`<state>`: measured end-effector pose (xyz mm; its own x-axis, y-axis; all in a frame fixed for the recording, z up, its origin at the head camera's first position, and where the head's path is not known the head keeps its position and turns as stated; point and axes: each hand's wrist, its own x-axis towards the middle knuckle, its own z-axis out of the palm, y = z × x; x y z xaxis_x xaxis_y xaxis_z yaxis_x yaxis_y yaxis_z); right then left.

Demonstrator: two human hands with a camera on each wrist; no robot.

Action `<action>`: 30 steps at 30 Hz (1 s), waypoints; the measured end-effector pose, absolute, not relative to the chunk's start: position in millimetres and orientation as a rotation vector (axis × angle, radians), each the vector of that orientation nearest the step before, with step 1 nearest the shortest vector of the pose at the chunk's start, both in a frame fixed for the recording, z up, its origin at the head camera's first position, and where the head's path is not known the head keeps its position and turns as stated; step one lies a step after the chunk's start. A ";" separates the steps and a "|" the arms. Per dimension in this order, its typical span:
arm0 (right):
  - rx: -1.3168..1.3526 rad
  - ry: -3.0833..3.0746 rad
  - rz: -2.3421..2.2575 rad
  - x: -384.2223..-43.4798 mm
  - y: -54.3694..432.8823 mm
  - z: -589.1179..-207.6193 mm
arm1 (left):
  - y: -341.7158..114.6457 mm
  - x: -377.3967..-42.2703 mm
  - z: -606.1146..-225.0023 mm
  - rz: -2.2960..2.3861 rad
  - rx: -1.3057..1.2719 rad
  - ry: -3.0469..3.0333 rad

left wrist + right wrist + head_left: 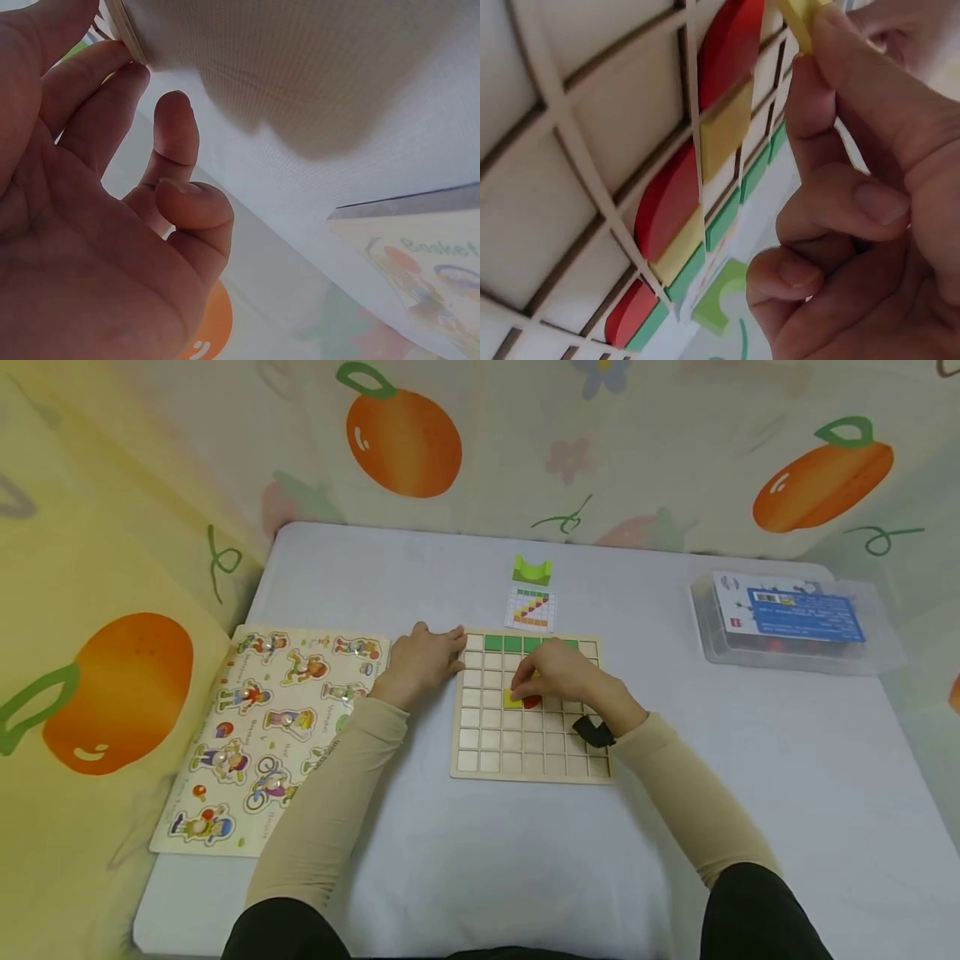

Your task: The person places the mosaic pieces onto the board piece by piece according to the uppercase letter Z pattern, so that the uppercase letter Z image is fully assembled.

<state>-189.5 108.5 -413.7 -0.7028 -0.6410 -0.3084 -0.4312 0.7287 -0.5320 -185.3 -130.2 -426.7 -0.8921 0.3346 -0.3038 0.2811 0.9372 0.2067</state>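
A wooden grid board (468, 760) lies flat on the white table. My right hand (562, 672) is over it, pinching a yellow square tile (799, 19) between thumb and index finger while the other fingers curl loosely. Beside that tile in the head view is a red tile (531, 702) with a curved edge. In the right wrist view, several red rounded tiles (731, 52) and yellow tiles (727, 131) sit in the cells. Green tiles (512, 644) line the far row, partly hidden by the hand. My left hand (420, 660) touches the board's far left corner with its fingertips.
Beyond the board a small pattern card (531, 608) stands in front of a light green block (532, 571). A picture puzzle board (247, 735) lies at left, partly under the left forearm. At right is a clear plastic box (783, 622) with a blue and white label.
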 end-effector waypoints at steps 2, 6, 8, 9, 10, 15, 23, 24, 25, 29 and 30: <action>-0.791 2.442 -0.573 -188.6 106.3 -415.1 | -129.3 -185.2 -426.9 0.219 0.456 2.750; -0.757 2.443 -0.555 -186.9 104.5 -417.8 | -128.5 -184.6 -427.7 0.219 0.460 2.749; -0.743 2.449 -0.543 -185.5 103.7 -418.6 | -128.4 -184.2 -428.1 0.216 0.471 2.757; -0.732 2.452 -0.533 -184.7 103.2 -419.1 | -128.4 -184.0 -428.3 0.218 0.476 2.759; -0.721 2.458 -0.522 -184.0 102.7 -419.6 | -128.4 -183.9 -428.6 0.218 0.483 2.764; -0.731 2.481 -0.499 -181.2 104.0 -421.5 | -128.4 -184.0 -430.0 0.215 0.488 2.766; -0.773 2.593 -0.570 -178.4 137.6 -416.5 | -128.4 -182.8 -429.7 0.218 0.470 2.763; -0.747 2.608 -0.570 -177.7 143.7 -415.7 | -128.6 -182.8 -429.7 0.220 0.469 2.766; -0.713 2.615 -0.574 -176.9 150.0 -414.6 | -128.9 -183.1 -429.9 0.222 0.469 2.769; -0.623 2.635 -0.561 -174.3 174.7 -411.9 | -130.8 -184.6 -429.9 0.232 0.475 2.776; -0.601 2.635 -0.559 -173.6 180.4 -411.3 | -131.3 -185.0 -429.7 0.233 0.479 2.778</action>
<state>-173.6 180.4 -411.3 -0.8366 -0.4764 -0.2705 -0.3256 0.8294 -0.4539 -185.0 -131.3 -429.7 -0.8953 0.3499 -0.2756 0.2992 0.9309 0.2098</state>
